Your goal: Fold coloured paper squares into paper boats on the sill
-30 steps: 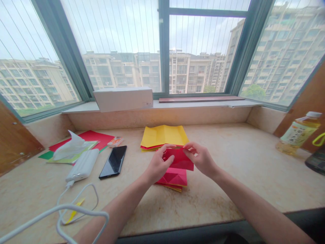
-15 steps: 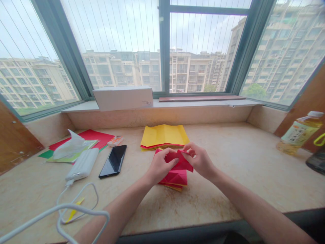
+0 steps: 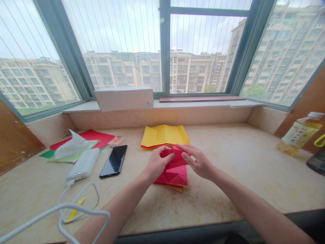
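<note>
Between my two hands is a sheet of folded red paper (image 3: 175, 161), raised a little over the counter. My left hand (image 3: 157, 163) grips its left side with thumb and fingers. On the right side, my right hand (image 3: 199, 161) has its fingers stretched along the paper's top and its thumb against the front. Below them lies a stack of folded red paper (image 3: 175, 178) with yellow edges showing underneath. Just beyond my hands rests a stack of creased yellow paper (image 3: 165, 135), with red sheets visible under the top one.
To the left lie a black phone (image 3: 113, 161), a white power bank (image 3: 83, 164) with a white cable (image 3: 83, 211), a tissue pack (image 3: 69, 149), a small orange-and-white box (image 3: 116, 141) and red sheets (image 3: 98, 138). A drink bottle (image 3: 301, 133) stands at right. A white box (image 3: 124, 99) sits on the sill.
My right hand's pinch at the paper's top has loosened, and its fingers now lie stretched along it. The held red paper has tilted and shifted slightly.
</note>
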The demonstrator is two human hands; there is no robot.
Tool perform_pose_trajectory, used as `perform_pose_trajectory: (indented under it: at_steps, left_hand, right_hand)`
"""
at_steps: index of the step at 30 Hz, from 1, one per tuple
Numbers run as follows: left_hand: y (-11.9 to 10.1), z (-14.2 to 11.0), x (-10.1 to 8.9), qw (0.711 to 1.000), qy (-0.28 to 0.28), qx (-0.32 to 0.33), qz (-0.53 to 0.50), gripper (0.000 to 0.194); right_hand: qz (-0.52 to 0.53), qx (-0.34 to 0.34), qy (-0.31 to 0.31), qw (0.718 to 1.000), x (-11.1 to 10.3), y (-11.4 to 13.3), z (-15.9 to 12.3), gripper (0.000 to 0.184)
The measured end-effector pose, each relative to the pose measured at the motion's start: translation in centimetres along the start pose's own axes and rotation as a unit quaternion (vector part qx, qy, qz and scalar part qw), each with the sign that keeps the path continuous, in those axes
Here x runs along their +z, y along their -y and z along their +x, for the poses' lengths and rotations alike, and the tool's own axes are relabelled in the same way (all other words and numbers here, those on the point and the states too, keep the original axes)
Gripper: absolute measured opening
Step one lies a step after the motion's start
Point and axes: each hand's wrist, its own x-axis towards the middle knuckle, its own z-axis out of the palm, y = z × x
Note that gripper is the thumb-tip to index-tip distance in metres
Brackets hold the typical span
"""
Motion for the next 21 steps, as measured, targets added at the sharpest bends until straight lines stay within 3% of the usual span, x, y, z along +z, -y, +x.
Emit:
perform_pose_trajectory:
  at_steps: [13, 21]
  left_hand:
    - [-0.16, -0.01, -0.07, 1.000, 0.007, 0.002, 0.006, 0.026]
    - [0.19, -0.04, -0.10, 0.999, 0.034, 0.003, 0.008, 0.026]
  right_hand:
    - [0.155, 0.124, -0.019, 0.980, -0.38, -0.11, 0.50, 0.047]
    - [0.188, 0.134, 0.005, 0.973, 0.19, -0.28, 0.43, 0.036]
